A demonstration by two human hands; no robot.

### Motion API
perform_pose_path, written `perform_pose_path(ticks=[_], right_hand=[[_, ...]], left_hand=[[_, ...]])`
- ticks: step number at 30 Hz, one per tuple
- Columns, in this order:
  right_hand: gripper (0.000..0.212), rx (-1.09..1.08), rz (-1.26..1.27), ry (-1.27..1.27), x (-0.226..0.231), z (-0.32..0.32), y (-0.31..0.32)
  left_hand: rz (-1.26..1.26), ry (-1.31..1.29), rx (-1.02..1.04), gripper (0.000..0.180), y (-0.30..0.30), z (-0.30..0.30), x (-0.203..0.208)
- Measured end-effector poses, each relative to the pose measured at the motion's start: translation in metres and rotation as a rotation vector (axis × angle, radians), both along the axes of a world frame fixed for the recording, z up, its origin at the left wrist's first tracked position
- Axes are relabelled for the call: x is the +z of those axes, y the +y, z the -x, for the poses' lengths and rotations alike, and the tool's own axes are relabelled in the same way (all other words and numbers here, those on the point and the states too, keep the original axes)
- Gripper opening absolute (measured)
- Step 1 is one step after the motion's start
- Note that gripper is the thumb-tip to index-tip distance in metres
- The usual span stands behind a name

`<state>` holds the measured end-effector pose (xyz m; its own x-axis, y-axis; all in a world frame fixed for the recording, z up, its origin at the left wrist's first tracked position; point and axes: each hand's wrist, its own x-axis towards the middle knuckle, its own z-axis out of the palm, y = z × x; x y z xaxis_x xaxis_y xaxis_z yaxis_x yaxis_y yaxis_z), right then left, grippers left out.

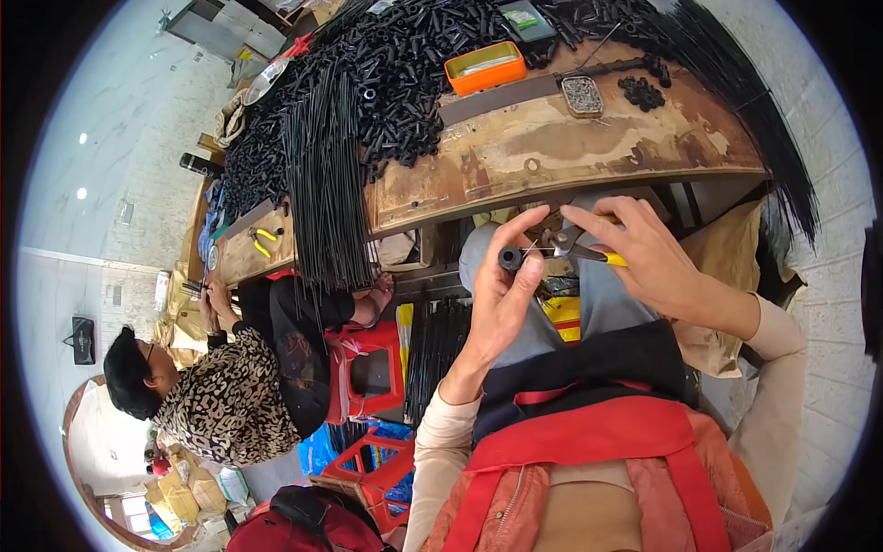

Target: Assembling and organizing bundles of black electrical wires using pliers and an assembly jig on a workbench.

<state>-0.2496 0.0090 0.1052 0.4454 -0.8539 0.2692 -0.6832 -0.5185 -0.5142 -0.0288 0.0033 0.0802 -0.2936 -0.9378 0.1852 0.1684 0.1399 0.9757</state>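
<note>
Holding a black tubular fitting [509, 258] in a pinch, the left hand [501, 308] grasps it between thumb and fingers, so its hollow end faces up and the person can probably look straight at it. The right hand [658, 258] has its grip wrapped round yellow-handled pliers [565, 243], their metal head pointed at the fitting. Something thin, perhaps a pin or wire, shows between fitting and pliers; I cannot tell whether the jaws bite on it. Both hands work just off the near edge of the surface [497, 184], above the lap, toward its right corner, likely to keep the work close to the eyes.

Along the far edge lies a heap of black fittings [395, 110], with an orange tub [486, 68] beside it. Nearer the right corner, a small clear tray [581, 110] gathers tiny metal bits, presumably so they do not scatter, and a cluster of black rings [641, 93] sits to its right. One bundle of thin black rods [322, 184] hangs over the near edge, and another bundle [763, 110] droops past the right edge, apparently because they are long. Toward the left end lie spare pliers [264, 242], near a seated co-worker [230, 396].
</note>
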Motion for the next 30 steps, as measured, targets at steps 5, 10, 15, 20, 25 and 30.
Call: perform_pose_path(ticks=[5, 10, 15, 20, 25, 30], right_hand=[[0.066, 0.051, 0.264, 0.089, 0.005, -0.007, 0.005], [0.060, 0.039, 0.400, 0.119, 0.008, -0.008, 0.011], [0.052, 0.211, 0.436, 0.220, 0.021, 0.015, 0.009], [0.043, 0.343, -1.394, -0.195, 0.068, 0.014, 0.022], [0.051, 0.241, -0.671, -0.048, 0.044, 0.024, 0.045], [0.042, 0.210, 0.218, 0.078, 0.040, 0.032, 0.025]], left_hand=[[0.040, -0.080, -0.091, 0.046, 0.014, -0.008, 0.009], [0.169, -0.081, -0.146, 0.048, 0.018, -0.014, 0.007], [0.073, -0.108, -0.158, 0.058, 0.021, -0.013, 0.003], [0.120, -0.110, -0.444, 0.058, 0.019, -0.022, 0.003], [0.021, -0.079, -0.404, 0.058, 0.022, -0.007, 0.004], [0.046, -0.089, -0.245, 0.051, 0.008, -0.004, 0.012]])
